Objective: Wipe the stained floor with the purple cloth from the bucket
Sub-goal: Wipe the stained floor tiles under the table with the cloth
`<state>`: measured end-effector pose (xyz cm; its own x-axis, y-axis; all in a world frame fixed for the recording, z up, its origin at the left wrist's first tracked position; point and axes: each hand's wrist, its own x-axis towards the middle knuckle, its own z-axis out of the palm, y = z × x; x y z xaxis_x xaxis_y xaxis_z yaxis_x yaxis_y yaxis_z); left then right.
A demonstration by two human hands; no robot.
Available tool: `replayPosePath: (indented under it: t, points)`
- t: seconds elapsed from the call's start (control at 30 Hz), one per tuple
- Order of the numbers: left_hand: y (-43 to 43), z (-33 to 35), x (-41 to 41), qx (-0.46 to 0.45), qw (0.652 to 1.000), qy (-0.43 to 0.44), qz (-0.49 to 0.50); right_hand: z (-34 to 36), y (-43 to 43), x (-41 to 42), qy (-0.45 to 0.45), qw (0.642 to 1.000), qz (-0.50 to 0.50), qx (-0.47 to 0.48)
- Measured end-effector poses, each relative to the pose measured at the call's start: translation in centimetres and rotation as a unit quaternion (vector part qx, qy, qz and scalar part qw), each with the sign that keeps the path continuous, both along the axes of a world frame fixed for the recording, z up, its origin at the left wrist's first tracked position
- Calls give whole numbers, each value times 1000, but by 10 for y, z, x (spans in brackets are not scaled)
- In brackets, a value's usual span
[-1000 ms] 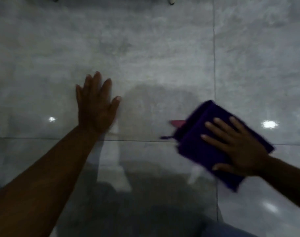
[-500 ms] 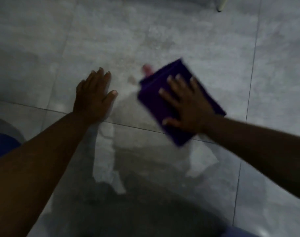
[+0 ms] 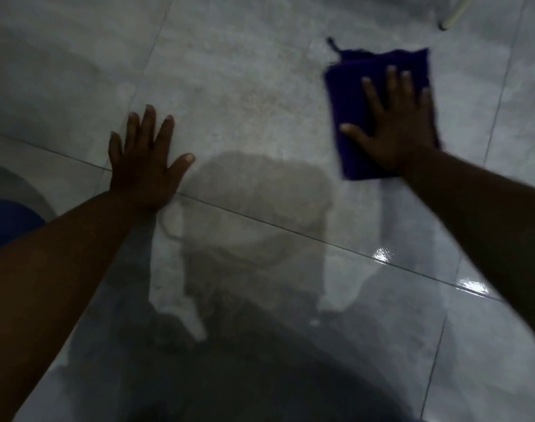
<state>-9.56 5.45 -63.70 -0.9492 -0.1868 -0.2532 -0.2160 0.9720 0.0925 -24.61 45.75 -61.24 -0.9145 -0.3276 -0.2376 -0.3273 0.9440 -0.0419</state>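
Grey tiled floor [image 3: 77, 71] fills pretty much everything, glossy and wet-looking near the bottom, with a duller speckled stain [image 3: 260, 99] on the tile between the two hands. Blue thing at the left edge [image 3: 7, 220], too cut off and dark to say what it is. Purple cloth [image 3: 360, 74] lies folded flat on the floor at upper right, a loose thread sticking out of its top left corner. Right hand [image 3: 394, 123] is flat on top of the cloth, fingers spread wide, pressing rather than gripping. Left hand [image 3: 147, 166] is planted palm-down on bare tile, fingers splayed too, well apart from the cloth.
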Motion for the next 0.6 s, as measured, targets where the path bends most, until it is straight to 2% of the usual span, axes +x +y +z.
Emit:
replayPosePath:
  t: [0.07,0.17,0.27,0.33,0.4,0.47,0.53,0.6]
  points:
    - [-3,5,-2,6,1000,21,-17,-15,-76,25,38,997,60,-27]
    - [-13,10,-2,-6,996,70,-46,-21,-139,112,30,964,255,-73]
    - [-28,3,10,-22,997,73,-9,-10,-100,165,-16,906,420,-53]
    - [-32,-4,22,-32,997,72,11,-5,-47,154,-26,881,469,-56]
    - [-31,-7,22,-31,998,59,16,-5,-4,115,2,897,442,-25]
    - [-29,-5,18,-36,997,59,22,-4,6,63,28,941,338,-6]
    - [-29,-4,20,-40,997,69,24,-3,-28,20,37,973,228,-17]
    - [-31,-6,20,-28,996,83,31,-8,-90,-5,24,988,146,-32]
